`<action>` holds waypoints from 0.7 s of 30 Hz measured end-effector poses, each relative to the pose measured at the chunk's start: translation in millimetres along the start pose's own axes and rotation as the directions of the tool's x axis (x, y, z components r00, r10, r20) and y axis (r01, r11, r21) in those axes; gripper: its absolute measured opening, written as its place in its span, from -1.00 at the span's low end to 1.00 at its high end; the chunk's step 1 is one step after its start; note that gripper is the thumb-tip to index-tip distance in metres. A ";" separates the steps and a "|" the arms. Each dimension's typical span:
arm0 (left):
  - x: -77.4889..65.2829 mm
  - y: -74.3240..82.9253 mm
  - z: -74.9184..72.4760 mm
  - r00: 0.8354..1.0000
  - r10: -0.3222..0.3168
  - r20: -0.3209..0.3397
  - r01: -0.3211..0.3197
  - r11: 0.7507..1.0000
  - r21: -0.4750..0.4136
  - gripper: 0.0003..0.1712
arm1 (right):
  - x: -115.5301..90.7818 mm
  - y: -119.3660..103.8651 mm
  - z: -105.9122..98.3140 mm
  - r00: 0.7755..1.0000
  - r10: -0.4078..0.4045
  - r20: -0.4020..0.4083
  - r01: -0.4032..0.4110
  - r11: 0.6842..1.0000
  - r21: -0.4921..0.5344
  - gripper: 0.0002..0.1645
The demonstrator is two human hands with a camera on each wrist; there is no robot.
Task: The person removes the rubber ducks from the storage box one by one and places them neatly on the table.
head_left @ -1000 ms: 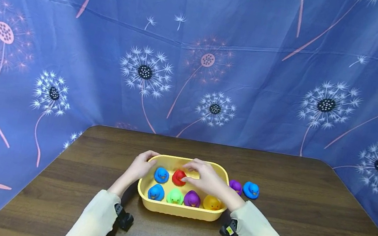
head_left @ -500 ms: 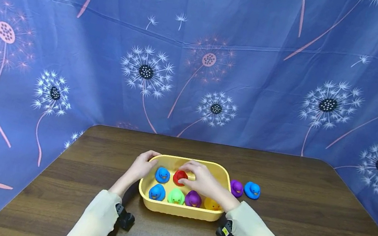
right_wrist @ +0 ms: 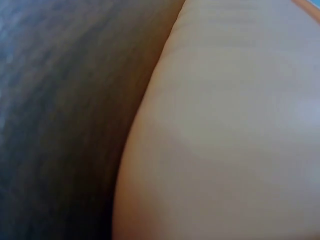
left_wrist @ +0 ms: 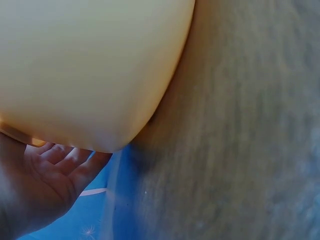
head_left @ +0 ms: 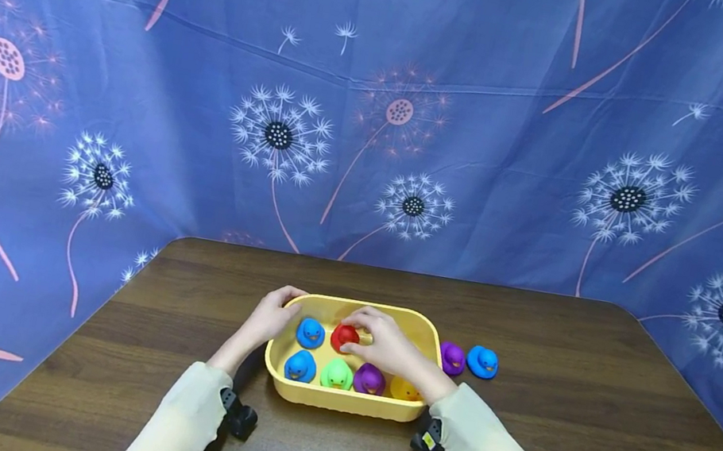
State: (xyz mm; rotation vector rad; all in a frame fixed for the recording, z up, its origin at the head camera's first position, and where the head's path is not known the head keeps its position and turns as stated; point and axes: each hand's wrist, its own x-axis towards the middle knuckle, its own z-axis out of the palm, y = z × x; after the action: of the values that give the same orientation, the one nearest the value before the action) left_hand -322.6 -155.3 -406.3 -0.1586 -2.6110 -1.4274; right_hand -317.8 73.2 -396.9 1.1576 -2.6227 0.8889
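A yellow plastic bin (head_left: 345, 402) stands on the table with several rubber ducks in it. My left hand (head_left: 266, 322) grips its left end, thumb at the rim and fingers round the outer back corner; in the left wrist view that hand (left_wrist: 52, 182) shows below the bin wall (left_wrist: 95, 65). Inside, my right hand (head_left: 387, 343) pinches a red rubber duck (head_left: 342, 335) between thumb and fingers. Left of it sits a blue duck (head_left: 310, 333). The front row holds another blue duck (head_left: 300, 366), a green duck (head_left: 337, 374), a purple duck (head_left: 369, 379) and a partly covered yellow duck (head_left: 403, 389).
On the wooden table (head_left: 556, 437), right of the bin, lie a purple duck (head_left: 452, 359) and a blue duck (head_left: 482, 362). A blue dandelion-print cloth (head_left: 369, 98) hangs behind the table. The right wrist view shows only the bin's outer wall (right_wrist: 220, 125) and the blurred tabletop.
My right hand has shifted slightly left, and its fingers have closed round the red duck. The left hand keeps its place on the bin. Little differs over the last half second.
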 end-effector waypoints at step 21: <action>-0.9 0.8 0.7 1.000 0.018 -0.013 -0.018 1.000 -0.003 -0.73 | -3.3 -3.0 0.7 0.999 0.032 -0.015 -0.032 0.999 0.015 -0.66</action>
State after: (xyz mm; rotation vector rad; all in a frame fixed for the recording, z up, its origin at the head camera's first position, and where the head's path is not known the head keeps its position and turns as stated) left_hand -321.6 -154.3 -406.3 -0.1725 -2.5899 -1.4218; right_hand -313.3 73.3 -397.3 1.1112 -2.6342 0.9206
